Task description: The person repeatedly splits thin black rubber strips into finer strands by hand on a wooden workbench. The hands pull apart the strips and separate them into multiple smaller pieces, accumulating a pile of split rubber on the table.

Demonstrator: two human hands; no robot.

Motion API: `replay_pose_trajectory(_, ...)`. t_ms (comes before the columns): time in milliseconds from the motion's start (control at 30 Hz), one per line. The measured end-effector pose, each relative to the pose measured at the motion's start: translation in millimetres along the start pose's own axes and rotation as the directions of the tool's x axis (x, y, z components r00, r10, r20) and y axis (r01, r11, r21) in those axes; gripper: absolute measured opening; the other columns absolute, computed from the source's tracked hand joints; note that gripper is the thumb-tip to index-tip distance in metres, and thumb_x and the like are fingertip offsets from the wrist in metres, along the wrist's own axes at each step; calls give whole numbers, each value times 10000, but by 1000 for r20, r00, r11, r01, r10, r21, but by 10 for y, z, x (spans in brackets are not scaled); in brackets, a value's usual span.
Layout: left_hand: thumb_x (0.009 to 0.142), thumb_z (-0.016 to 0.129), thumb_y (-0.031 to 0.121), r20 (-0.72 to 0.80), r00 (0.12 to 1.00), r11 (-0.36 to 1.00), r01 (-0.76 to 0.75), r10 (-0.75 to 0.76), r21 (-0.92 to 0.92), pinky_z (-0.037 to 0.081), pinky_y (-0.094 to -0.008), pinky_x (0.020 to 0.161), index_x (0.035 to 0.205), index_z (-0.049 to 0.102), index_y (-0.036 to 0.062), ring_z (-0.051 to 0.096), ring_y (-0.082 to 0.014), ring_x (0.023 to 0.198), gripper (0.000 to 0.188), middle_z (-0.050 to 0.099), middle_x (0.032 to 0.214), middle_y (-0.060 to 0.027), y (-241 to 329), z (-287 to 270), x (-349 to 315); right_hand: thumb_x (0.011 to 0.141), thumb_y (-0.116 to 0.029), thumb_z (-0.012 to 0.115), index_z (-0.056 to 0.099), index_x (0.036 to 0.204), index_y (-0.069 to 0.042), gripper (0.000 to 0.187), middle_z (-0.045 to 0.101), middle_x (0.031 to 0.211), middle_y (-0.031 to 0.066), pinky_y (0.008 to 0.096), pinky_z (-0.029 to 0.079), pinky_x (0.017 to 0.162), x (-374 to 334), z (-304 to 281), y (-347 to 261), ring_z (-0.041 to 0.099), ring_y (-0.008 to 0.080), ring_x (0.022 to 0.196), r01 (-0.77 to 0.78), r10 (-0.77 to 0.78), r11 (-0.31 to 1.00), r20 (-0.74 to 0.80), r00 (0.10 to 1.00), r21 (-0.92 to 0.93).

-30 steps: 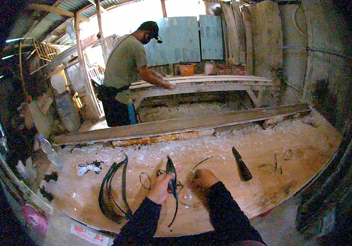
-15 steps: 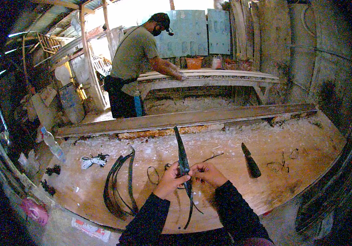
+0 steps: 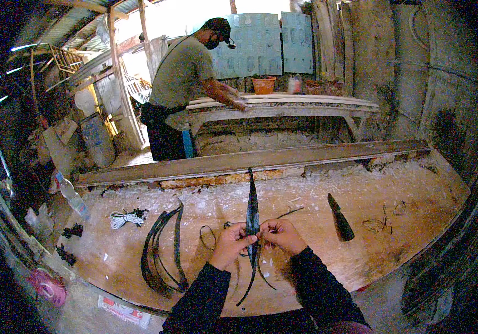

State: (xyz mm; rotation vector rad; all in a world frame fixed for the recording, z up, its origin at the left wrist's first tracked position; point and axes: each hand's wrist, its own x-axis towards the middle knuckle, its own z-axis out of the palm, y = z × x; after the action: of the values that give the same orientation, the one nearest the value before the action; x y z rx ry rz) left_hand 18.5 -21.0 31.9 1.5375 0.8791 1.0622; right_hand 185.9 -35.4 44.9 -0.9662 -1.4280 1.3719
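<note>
Upright before me over the wooden tabletop (image 3: pixel 305 278) is a long black strip (image 3: pixel 252 207), broad in the middle and tapered to both ends. My left hand (image 3: pixel 229 245) grips its middle between thumb and fingers. Close against its right edge, the fingertips of my right hand (image 3: pixel 284 236) are pinched together; what lies between them is too small to make out. Thin black tails hang below the hands. Several curved black strips (image 3: pixel 151 250) lie to the left. On the right rests a dark knife-shaped tool (image 3: pixel 341 219).
A white cord bundle (image 3: pixel 125 220), black clumps (image 3: pixel 72 231) and a plastic bottle (image 3: pixel 72 195) are at the left. Thin dark loops (image 3: pixel 380 225) lie at the right. A long plank (image 3: pixel 305 157) borders the far edge. Beyond, a person (image 3: pixel 180 78) works at another bench (image 3: pixel 283 110).
The black strip has turned: its upper tip has swung right and its lower tail left. My hands have barely shifted. The co-worker's arms have moved slightly.
</note>
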Motion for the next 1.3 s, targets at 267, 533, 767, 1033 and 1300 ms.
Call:
replay_pose_trajectory(267,752,594,120,-97,993,997,68,-66,28,393,-175,442,770,541,46,484,-48,540,93,537,657,19,93,52,-61,728,-82,568,538,715,-33,59,518,627,-12,197,426,476,68,42,108,494,56,527,88,-132,959,-148,980,-268)
replay_pose_trajectory(533,764,575,122,-146,989,994,-8,24,112,411,-177,473,801,562,33,512,-58,579,97,550,662,-1,56,85,-49,718,-70,566,537,699,-29,53,516,623,-12,191,420,480,9,80,34,498,58,530,159,-177,974,-104,979,-159)
replay_pose_trajectory(767,765,568,116,-124,991,993,-39,52,110,405,-203,578,831,567,19,507,-74,622,117,552,667,2,0,78,-22,726,-77,569,551,703,-13,70,531,611,1,195,423,466,2,74,10,515,63,525,112,-161,947,-143,976,-303)
replay_pose_trajectory(1033,776,534,93,-81,972,922,-182,222,343,396,-209,541,828,546,17,486,-74,610,92,533,718,-16,-15,80,-30,708,-67,591,547,696,-25,62,533,609,-1,192,418,471,-8,86,24,502,61,517,121,-143,972,-97,985,-202)
replay_pose_trajectory(1300,795,517,104,-15,992,988,-120,122,94,408,-205,527,847,516,23,486,-70,611,96,501,717,4,-44,114,-58,695,-70,595,543,688,-34,63,527,614,-11,191,411,467,-43,119,-37,493,54,520,178,-205,956,-97,974,-235)
